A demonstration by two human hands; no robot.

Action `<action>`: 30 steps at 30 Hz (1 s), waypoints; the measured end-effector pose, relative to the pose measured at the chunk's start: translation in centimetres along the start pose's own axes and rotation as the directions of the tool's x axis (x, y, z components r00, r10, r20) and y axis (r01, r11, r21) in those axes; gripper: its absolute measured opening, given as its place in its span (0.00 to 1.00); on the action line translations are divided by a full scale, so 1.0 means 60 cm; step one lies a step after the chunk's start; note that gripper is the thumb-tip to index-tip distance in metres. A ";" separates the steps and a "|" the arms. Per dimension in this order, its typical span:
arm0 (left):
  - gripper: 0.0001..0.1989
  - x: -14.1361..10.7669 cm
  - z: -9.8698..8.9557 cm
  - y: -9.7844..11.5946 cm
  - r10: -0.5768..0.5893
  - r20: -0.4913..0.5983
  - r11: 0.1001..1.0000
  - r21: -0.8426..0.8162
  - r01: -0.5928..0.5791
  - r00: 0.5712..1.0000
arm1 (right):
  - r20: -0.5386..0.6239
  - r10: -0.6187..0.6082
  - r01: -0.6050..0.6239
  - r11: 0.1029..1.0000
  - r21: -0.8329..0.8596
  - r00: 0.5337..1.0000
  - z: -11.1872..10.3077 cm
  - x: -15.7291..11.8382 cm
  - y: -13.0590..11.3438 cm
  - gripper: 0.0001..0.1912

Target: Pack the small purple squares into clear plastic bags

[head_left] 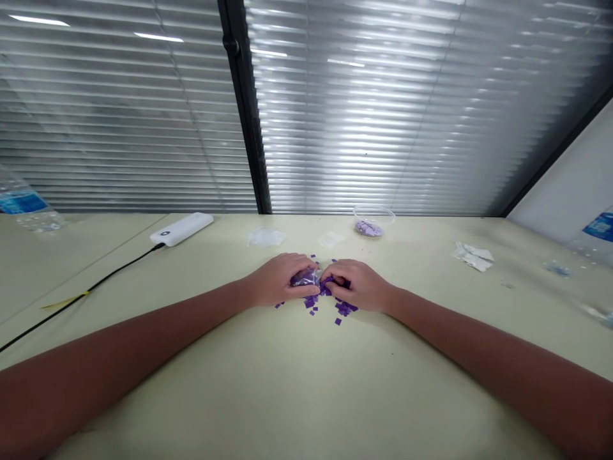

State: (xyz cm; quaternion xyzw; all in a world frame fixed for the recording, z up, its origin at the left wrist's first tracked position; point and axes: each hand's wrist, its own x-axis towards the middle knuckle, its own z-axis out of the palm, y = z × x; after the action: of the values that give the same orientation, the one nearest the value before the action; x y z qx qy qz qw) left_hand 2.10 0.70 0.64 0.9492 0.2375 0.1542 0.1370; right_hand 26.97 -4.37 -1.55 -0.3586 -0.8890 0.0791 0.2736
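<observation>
A small clear plastic bag [306, 277] with purple pieces showing inside lies in the grip of my left hand [280, 280], thumb in front and fingers behind. My right hand [360, 285] is closed beside the bag's right end, its fingertips pinched on small purple squares [326, 287]. More loose purple squares [343, 308] are scattered on the table under and around both hands. The inner side of my right fingers is partly hidden.
A clear round tub [370, 228] holding pale purple bits stands by the blinds. Flat clear plastic bags [266, 237] lie left of it. A white power bank [182, 229] with a black cable [119, 268], crumpled white paper [473, 256] and a water bottle [23, 203] are also on the table.
</observation>
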 end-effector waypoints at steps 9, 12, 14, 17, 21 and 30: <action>0.23 0.000 -0.001 0.000 0.012 0.003 1.000 -0.004 -0.012 1.000 | 0.005 0.002 -0.002 1.000 0.001 1.000 0.001 0.000 0.000 0.10; 0.24 -0.001 0.000 -0.002 0.014 -0.004 1.000 -0.003 -0.014 1.000 | -0.002 0.000 0.000 1.000 0.006 1.000 0.000 0.000 -0.001 0.10; 0.24 -0.001 0.000 -0.003 0.014 -0.009 1.000 -0.002 -0.014 1.000 | -0.005 -0.001 0.001 1.000 0.002 1.000 0.000 0.000 -0.002 0.09; 0.24 -0.001 0.000 -0.002 0.016 -0.009 1.000 -0.008 -0.017 1.000 | -0.010 0.001 -0.001 1.000 0.004 1.000 0.000 0.000 -0.002 0.09; 0.22 -0.001 -0.001 0.000 0.027 -0.007 1.000 -0.008 -0.027 1.000 | -0.009 0.004 -0.004 1.000 0.011 1.000 0.001 0.000 -0.002 0.10; 0.23 -0.003 0.000 -0.002 0.021 -0.018 1.000 0.004 -0.021 1.000 | -0.079 -0.063 0.065 0.998 0.020 0.995 0.004 -0.001 0.000 0.10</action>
State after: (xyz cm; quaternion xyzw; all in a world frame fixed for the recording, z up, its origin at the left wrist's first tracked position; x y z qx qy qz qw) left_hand 1.90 0.68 0.56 0.9506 0.2288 0.1635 0.1315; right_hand 26.91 -4.40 -1.77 -0.3295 -0.8877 0.0660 0.3147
